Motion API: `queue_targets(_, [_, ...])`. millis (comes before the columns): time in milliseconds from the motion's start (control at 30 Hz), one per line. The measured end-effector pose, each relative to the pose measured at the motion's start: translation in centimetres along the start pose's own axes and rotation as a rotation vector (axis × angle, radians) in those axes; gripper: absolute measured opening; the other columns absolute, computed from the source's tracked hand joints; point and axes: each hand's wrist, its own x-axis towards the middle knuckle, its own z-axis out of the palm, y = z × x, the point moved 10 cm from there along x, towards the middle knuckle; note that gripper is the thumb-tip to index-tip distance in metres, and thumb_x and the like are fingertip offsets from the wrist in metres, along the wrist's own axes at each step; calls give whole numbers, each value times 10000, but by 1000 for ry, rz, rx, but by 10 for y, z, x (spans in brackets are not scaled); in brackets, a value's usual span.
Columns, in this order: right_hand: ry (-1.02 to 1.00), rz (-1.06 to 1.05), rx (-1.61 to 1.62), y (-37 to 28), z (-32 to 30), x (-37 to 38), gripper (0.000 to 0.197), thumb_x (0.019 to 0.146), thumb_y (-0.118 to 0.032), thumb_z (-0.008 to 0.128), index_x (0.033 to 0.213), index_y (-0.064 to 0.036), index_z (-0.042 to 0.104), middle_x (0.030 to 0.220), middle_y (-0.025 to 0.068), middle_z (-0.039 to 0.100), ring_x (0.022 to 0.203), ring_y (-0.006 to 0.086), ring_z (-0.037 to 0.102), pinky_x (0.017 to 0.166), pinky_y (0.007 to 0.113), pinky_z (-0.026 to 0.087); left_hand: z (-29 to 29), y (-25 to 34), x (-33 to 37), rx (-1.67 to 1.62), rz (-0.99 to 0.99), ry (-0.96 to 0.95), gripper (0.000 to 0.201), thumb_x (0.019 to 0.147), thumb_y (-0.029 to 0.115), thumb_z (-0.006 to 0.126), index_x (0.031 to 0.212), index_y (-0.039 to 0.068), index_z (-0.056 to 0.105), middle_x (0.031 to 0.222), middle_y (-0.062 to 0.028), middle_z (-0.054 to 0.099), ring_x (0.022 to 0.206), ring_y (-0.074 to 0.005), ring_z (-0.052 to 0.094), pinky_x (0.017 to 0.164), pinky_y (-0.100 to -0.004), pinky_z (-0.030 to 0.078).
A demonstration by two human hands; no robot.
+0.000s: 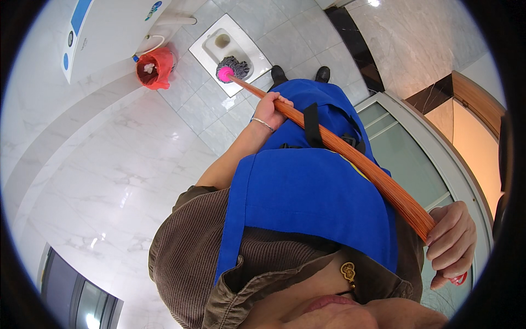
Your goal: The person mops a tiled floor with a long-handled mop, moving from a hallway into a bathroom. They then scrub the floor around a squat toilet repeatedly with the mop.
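A mop runs diagonally across my body, its orange-brown wood-grain handle [356, 156] passing in front of my blue apron [307, 186]. My left hand [272, 108], with a bracelet at the wrist, is closed around the lower part of the handle. At the handle's top end, over on the right, my right hand [452, 239] is wrapped round it; a small red-and-white piece shows below those fingers. The mop's pink hub [224, 74] and grey strand head [237, 67] lie over the near part of a white squat toilet [255, 47].
A bin lined with a red bag [157, 68] stands left of the toilet, holding white paper. Above it hangs a white wall unit [104, 33] with pipes. Glazed framed door [405, 142] is close on my right. My dark shoes [322, 74] stand on grey floor tiles [298, 38].
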Motion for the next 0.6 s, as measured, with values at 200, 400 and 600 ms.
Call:
queue_targets(200, [-7,-13,-7,-4,2,-10,308,674,-395,788,706,-159,593,589,-31,612,543,94,622,609,240,539,-6,-9,3,28,6,8,191,892,81,445,710,21,440,673,-102,471,679,-238,491,730,-382,464])
queue_targets(400, [-7,-15,-7,-7,1,-12,314,671,-401,789,705,-160,592,588,-31,611,542,94,621,609,240,539,-6,-8,3,35,9,0,195,897,86,436,714,19,444,675,-115,487,681,-247,497,745,-390,464])
queue_targets(600, [10,-23,3,-17,-5,-16,310,673,-397,788,701,-161,589,582,-34,605,547,94,621,612,241,538,-1,-16,-2,14,6,-3,195,898,87,435,716,19,444,676,-117,488,682,-249,498,743,-393,463])
